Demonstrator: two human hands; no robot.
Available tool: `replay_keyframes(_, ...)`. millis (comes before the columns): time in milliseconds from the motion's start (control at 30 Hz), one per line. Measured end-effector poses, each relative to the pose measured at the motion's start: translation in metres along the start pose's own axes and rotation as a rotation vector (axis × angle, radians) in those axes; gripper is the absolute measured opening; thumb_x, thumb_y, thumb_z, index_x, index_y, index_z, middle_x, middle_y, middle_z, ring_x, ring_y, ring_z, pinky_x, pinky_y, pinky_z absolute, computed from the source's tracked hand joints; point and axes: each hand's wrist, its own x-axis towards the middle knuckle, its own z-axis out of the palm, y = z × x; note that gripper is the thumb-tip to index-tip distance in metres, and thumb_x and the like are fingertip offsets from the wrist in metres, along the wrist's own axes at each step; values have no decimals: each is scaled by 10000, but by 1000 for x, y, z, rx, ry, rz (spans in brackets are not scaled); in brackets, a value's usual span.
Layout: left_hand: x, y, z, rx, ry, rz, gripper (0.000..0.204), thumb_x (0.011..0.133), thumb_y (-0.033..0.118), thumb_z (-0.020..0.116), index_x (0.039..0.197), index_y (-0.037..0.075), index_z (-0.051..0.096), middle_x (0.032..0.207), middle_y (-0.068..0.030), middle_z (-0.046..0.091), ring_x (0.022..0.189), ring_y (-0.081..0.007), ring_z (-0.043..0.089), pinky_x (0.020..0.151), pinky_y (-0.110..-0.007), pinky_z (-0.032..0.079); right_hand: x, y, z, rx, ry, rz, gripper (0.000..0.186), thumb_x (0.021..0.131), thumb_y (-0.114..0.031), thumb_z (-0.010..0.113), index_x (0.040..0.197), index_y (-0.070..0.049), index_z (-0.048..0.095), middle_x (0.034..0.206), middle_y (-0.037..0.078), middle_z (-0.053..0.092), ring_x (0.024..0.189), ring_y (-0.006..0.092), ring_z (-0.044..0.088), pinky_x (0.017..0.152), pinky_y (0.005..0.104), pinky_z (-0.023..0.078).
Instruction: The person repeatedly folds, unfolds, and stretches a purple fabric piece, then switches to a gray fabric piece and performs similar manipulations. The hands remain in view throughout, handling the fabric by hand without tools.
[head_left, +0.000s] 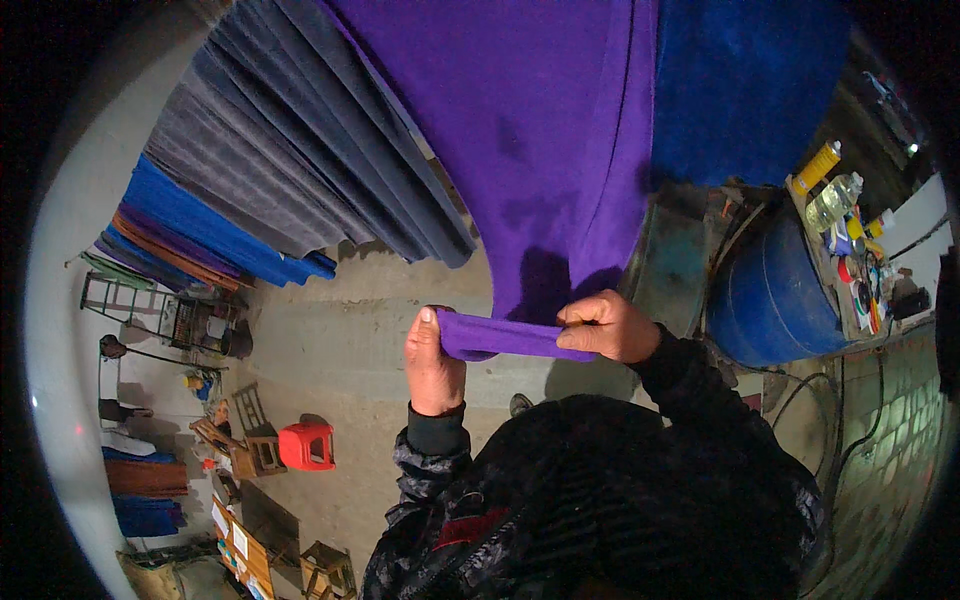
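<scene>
A long purple cloth (540, 120) hangs down in front of me and narrows toward my hands. Its lower end is gathered into a folded band stretched between them. My left hand (434, 365) grips the band's left end, thumb on top. At the right end, my right hand (612, 328) pinches the fabric between thumb and fingers. Both hands cast shadows on the cloth above. The fingers behind the band are partly hidden.
Grey cloths (300, 150) hang at the left, a dark blue cloth (745, 90) at the right. A blue barrel (775, 290) stands right, beside a shelf with bottles including a yellow can (818, 168). A red stool (306, 444) and a wooden chair (255, 440) stand lower left.
</scene>
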Motion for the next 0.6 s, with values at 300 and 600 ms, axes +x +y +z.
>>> replay_keyframes(300, 8, 8, -8, -216, 117, 2, 341, 1116, 406, 563, 1027, 79, 609, 952, -20, 609, 886, -140, 584, 843, -355, 493, -8, 2, -10, -53, 74, 25, 310, 995, -219, 717, 794, 5, 644, 659, 41, 514, 674, 98, 485, 616, 351, 416)
replay_keyframes(600, 3, 24, -3, -54, 107, 131, 331, 1123, 398, 558, 1027, 87, 614, 939, -2, 624, 854, -118, 585, 818, -316, 490, -6, 8, -21, -11, 227, 43, 260, 1002, -225, 720, 878, 4, 710, 705, 37, 582, 726, 101, 556, 663, 329, 453)
